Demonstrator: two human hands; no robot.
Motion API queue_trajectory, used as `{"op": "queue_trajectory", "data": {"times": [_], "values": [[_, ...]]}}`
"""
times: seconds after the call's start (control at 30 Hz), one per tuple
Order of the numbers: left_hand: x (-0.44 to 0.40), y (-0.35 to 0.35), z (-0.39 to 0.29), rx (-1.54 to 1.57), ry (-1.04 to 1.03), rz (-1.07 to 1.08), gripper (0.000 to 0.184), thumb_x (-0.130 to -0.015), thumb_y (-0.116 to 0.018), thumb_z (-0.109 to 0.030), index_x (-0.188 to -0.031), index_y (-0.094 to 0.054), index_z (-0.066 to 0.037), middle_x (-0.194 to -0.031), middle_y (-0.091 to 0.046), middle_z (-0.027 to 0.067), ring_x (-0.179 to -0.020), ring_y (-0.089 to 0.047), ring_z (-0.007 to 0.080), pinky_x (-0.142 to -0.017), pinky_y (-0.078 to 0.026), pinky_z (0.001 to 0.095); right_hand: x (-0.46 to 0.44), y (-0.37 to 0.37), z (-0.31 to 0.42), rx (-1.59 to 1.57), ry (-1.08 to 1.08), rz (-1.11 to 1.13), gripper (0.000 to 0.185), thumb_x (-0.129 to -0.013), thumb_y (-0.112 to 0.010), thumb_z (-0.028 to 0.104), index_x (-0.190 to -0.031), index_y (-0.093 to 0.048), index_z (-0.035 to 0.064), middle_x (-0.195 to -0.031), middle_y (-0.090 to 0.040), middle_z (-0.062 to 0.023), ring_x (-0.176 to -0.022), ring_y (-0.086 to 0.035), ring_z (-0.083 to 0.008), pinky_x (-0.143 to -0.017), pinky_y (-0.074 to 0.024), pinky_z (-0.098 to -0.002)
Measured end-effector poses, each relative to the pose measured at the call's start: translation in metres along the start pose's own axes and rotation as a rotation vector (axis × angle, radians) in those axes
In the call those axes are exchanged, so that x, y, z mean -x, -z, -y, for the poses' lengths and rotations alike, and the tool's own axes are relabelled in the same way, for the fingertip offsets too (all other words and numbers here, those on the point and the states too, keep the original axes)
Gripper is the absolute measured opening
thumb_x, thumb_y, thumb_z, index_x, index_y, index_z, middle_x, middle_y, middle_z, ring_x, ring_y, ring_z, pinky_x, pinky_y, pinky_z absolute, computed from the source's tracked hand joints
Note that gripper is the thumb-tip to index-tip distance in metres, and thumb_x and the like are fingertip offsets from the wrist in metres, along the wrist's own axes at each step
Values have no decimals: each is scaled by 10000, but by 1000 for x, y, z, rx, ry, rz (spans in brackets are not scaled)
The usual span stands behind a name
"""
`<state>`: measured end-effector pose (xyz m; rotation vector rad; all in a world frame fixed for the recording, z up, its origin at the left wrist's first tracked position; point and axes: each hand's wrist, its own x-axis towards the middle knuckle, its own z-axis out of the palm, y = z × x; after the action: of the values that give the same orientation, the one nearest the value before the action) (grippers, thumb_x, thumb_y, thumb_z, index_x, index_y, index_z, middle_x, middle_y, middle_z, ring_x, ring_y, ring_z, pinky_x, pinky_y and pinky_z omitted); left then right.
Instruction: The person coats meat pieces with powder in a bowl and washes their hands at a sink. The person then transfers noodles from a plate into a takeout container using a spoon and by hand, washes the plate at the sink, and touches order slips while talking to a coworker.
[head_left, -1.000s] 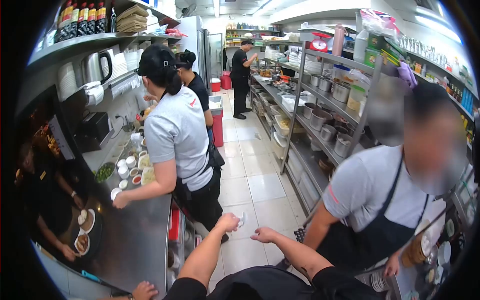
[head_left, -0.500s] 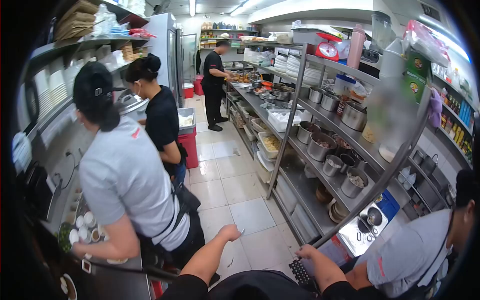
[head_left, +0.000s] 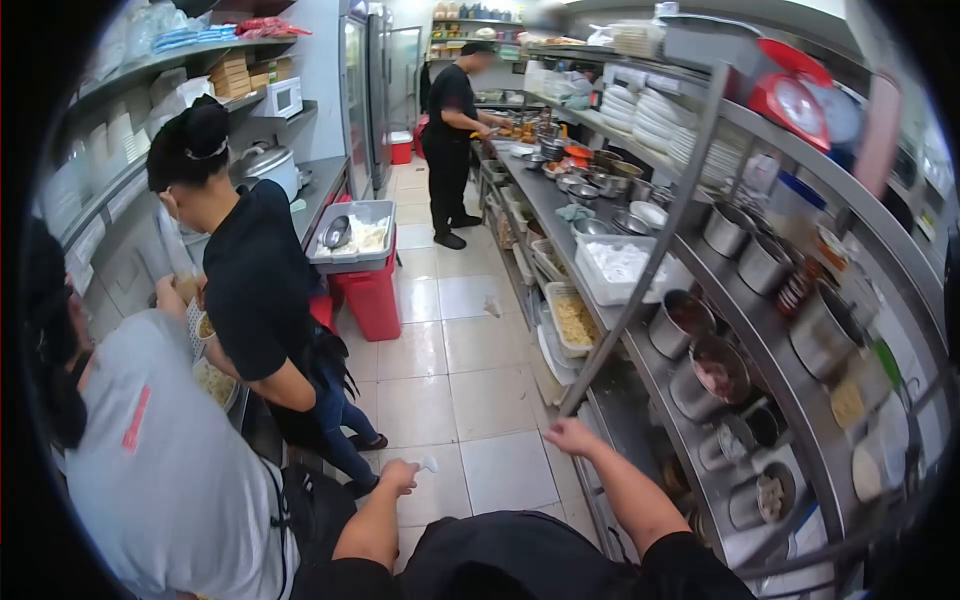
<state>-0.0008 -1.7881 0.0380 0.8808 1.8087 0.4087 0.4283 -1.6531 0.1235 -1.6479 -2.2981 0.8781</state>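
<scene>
My left hand (head_left: 400, 477) is closed in a pinch, held low over the tiled floor. A small white spoon-like piece (head_left: 429, 464) sticks out from its fingertips; its exact kind is too small to tell. My right hand (head_left: 572, 437) is raised at the lower end of the shelf post (head_left: 650, 250), its fingers curled loosely with nothing showing in them. Whether it touches the post I cannot tell. Next to it, on the rack's side, stands a tub of chopped yellowish food (head_left: 570, 320).
The tiled aisle (head_left: 420, 340) runs ahead. To the left stand a person in a grey shirt (head_left: 170, 450) and another in black (head_left: 260, 280), beside a red bin (head_left: 372, 300) bearing a grey tub. A third person (head_left: 455, 140) works farther off. Metal pots (head_left: 710, 375) fill the right-hand rack.
My view has moved forward along the aisle and the rack is nearer. My right hand has risen toward the shelf post. My left hand still holds the white piece, now lower left.
</scene>
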Motion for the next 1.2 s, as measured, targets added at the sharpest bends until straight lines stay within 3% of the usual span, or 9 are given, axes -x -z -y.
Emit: {"op": "queue_trajectory", "data": {"times": [0.27,0.43,0.5,0.63,0.77,0.87,1.03,1.13,1.2], "values": [[-155,76,-88,531,303,-55,345,-892,-644,-356,-1006,-591,-35,-809,-578,74,-657,-590,201,-594,-538,379,-209,104,124,-157,221,9,489,-867,-663,383,-1168,-631,-1,-953,-698,-162,-858,-664,-270,-810,-521,-363],[-290,121,-263,306,-86,-2,386,-883,-639,-338,-781,-598,32,-696,-598,122,-561,-617,191,-424,-490,343,-317,128,85,-132,45,46,455,-870,-673,363,-1169,-639,20,-911,-694,-122,-838,-688,-227,-751,-543,-335],[-315,145,-352,208,-144,46,300,-883,-622,-262,-816,-604,30,-702,-602,121,-559,-627,199,-416,-488,348,-362,122,58,-229,-25,16,443,-869,-684,330,-1158,-638,-3,-885,-692,-111,-781,-687,-197,-699,-546,-325],[-381,186,-451,800,-105,82,211,-942,-543,-245,-983,-575,-41,-727,-568,64,-633,-593,193,-580,-539,367,-442,118,33,-485,-224,121,420,-864,-689,282,-1111,-639,-54,-848,-681,-82,-682,-654,-145,-614,-521,-295],[-472,253,-458,1160,-139,-56,231,-976,-496,-254,-1120,-520,-75,-832,-562,67,-718,-579,195,-667,-536,399,-548,120,8,-378,-206,205,404,-853,-682,289,-1086,-661,-41,-834,-691,-105,-677,-662,-151,-622,-528,-303],[-476,323,-466,1192,-231,-266,250,-987,-477,-225,-1178,-501,-66,-945,-581,98,-788,-600,235,-718,-535,413,-644,132,6,-189,-132,301,533,-840,-646,427,-1144,-653,-11,-1073,-690,-198,-989,-669,-300,-860,-519,-368],[-521,408,-444,786,-155,-772,180,-938,-490,-184,-996,-580,-38,-754,-599,54,-551,-565,132,-403,-407,263,-783,160,56,-75,79,353,554,-857,-642,457,-1189,-633,14,-1107,-672,-210,-1047,-641,-330,-917,-495,-385],[-579,451,-422,363,-90,-787,236,-899,-538,-214,-956,-612,2,-761,-615,148,-640,-606,244,-532,-464,356,-861,167,67,-50,108,387,583,-852,-634,465,-1199,-622,-2,-1101,-678,-205,-1044,-644,-336,-932,-493,-396],[-619,469,-398,-336,-150,-677,277,-874,-570,-235,-929,-634,29,-765,-625,210,-699,-633,318,-618,-501,418,-906,169,59,-31,84,348,580,-858,-629,459,-1200,-619,-10,-1100,-677,-207,-1045,-642,-339,-930,-494,-395]]}}
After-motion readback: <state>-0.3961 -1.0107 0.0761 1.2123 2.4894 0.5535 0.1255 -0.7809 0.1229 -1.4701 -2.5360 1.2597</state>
